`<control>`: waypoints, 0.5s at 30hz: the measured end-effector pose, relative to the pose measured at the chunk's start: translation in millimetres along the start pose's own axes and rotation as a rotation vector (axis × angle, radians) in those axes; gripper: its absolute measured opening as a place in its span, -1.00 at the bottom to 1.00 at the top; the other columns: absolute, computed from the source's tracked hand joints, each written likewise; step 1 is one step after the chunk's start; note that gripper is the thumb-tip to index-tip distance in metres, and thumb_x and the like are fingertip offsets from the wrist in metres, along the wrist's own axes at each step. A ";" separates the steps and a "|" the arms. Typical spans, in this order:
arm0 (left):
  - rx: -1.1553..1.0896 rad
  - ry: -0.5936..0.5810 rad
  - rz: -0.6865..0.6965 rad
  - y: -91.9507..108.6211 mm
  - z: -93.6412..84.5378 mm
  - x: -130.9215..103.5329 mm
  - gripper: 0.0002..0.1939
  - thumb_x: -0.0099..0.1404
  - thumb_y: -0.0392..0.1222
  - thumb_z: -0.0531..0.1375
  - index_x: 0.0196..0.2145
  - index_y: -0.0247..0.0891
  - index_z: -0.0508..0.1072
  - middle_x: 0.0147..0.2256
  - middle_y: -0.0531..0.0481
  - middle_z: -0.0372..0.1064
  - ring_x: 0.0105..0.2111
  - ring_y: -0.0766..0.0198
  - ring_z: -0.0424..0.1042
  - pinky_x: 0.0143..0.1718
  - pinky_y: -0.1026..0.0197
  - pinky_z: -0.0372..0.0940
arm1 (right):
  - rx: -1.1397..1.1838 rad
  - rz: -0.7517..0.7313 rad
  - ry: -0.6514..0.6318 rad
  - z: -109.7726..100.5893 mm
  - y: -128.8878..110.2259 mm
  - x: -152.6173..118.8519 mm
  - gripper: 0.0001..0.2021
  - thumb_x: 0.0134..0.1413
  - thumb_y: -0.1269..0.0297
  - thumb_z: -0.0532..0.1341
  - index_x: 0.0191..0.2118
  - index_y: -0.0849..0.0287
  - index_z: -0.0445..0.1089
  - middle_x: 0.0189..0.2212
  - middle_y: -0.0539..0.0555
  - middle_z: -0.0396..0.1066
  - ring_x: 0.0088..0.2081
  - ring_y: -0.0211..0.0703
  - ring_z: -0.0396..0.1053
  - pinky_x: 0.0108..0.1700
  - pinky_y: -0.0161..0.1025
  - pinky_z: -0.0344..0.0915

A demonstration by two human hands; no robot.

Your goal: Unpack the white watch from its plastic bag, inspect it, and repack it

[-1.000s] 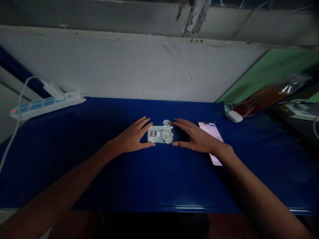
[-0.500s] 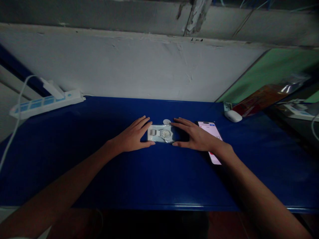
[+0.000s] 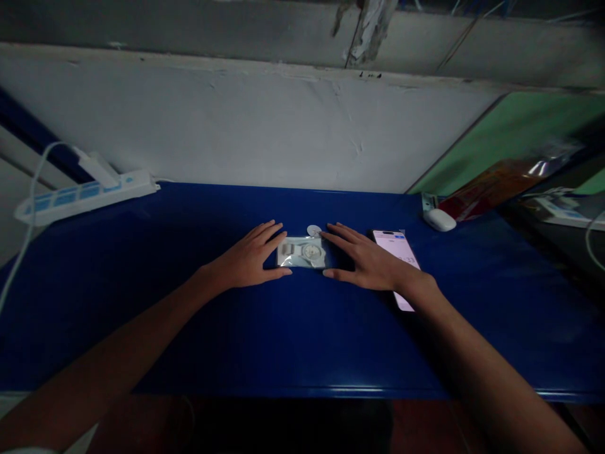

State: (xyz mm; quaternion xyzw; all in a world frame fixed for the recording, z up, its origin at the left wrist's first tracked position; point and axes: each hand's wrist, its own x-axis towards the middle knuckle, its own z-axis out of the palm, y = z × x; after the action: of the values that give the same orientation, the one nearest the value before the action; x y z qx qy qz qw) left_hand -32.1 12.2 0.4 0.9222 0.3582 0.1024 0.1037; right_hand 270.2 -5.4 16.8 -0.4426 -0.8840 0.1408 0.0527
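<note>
A watch in a clear plastic wrapper [image 3: 301, 252] lies flat on the blue table between my two hands. Its round dial and pale strap show through the film. A small white round tag [image 3: 313, 231] sits at the wrapper's far edge. My left hand [image 3: 250, 255] rests on the table at the wrapper's left end, fingers stretched out and thumb apart. My right hand [image 3: 363, 255] lies at the right end, its fingers spread, with the index fingertip close to the tag. Neither hand grips anything; whether the fingertips touch the wrapper I cannot tell.
A phone [image 3: 404, 302] with a lit screen lies partly under my right wrist. A white earbud case [image 3: 439, 219] and a red-brown plastic package [image 3: 501, 180] are at the back right. A power strip [image 3: 89, 198] with a white cable stands at the back left against the wall.
The hands and the wrapped watch hold their places on the table. The whole view has shifted slightly, and the glare on the wrapper differs.
</note>
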 end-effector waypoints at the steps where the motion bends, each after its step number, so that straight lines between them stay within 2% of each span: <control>1: 0.000 0.000 -0.002 0.0 -0.2 0.3 -0.21 0.34 0.24 0.14 0.30 -0.39 0.16 0.35 -0.35 -0.03 0.37 -0.10 -0.08 0.33 -0.13 -0.05 | 0.001 -0.001 0.004 -0.3 -0.2 -0.1 -0.07 0.11 -0.25 0.18 0.41 0.28 -0.04 0.39 0.41 -0.12 0.39 0.37 -0.15 0.30 0.32 -0.01; 5: -0.037 0.015 -0.019 1.2 -1.5 2.0 -0.32 0.40 0.17 0.08 0.28 -0.38 0.21 0.33 -0.33 0.02 0.36 -0.07 -0.05 0.32 -0.15 -0.02 | 0.059 -0.084 0.080 -5.9 -5.0 0.4 -0.18 0.12 -0.10 0.26 0.38 0.22 0.07 0.38 0.35 -0.01 0.35 0.31 0.03 0.27 0.25 0.12; 7: -0.072 0.028 -0.028 2.5 -2.4 2.7 -0.37 0.43 0.16 0.04 0.25 -0.36 0.24 0.31 -0.31 0.07 0.35 -0.06 -0.02 0.31 -0.16 0.00 | 0.126 -0.145 0.124 -10.0 -9.7 1.3 -0.37 0.17 0.03 0.26 0.30 0.14 0.23 0.32 0.26 0.15 0.28 0.20 0.19 0.23 0.16 0.24; 10: -0.125 0.048 -0.042 4.9 -3.7 3.1 -0.41 0.47 0.13 -0.02 0.21 -0.38 0.29 0.28 -0.32 0.14 0.34 -0.05 0.04 0.31 -0.15 0.03 | 0.210 -0.189 0.188 -13.9 -15.9 2.2 -0.64 0.28 0.18 0.17 0.14 0.10 0.42 0.12 0.18 0.41 0.13 0.03 0.39 0.16 0.03 0.34; 13: -0.177 0.112 -0.052 7.2 -5.0 2.8 -0.46 0.47 0.10 -0.01 0.21 -0.34 0.30 0.25 -0.29 0.19 0.31 -0.04 0.09 0.30 -0.16 0.05 | 0.291 -0.174 0.293 -14.0 -17.7 2.2 -0.70 0.31 0.20 0.13 0.06 0.07 0.47 0.03 0.11 0.49 0.06 -0.01 0.44 0.14 0.02 0.36; 15: -0.216 0.167 -0.067 8.5 -5.7 2.4 -0.44 0.44 0.08 0.05 0.26 -0.28 0.21 0.25 -0.27 0.20 0.28 -0.03 0.16 0.28 -0.15 0.09 | 0.353 -0.101 0.364 -13.3 -17.3 2.0 -0.71 0.29 0.19 0.15 0.06 0.06 0.46 0.01 0.09 0.52 0.02 0.01 0.47 0.11 0.04 0.38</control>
State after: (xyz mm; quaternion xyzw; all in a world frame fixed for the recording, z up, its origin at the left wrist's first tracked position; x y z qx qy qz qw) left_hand -26.4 8.4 8.4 0.8815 0.3830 0.2134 0.1756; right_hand 258.7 -10.9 34.6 -0.4000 -0.8425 0.2083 0.2946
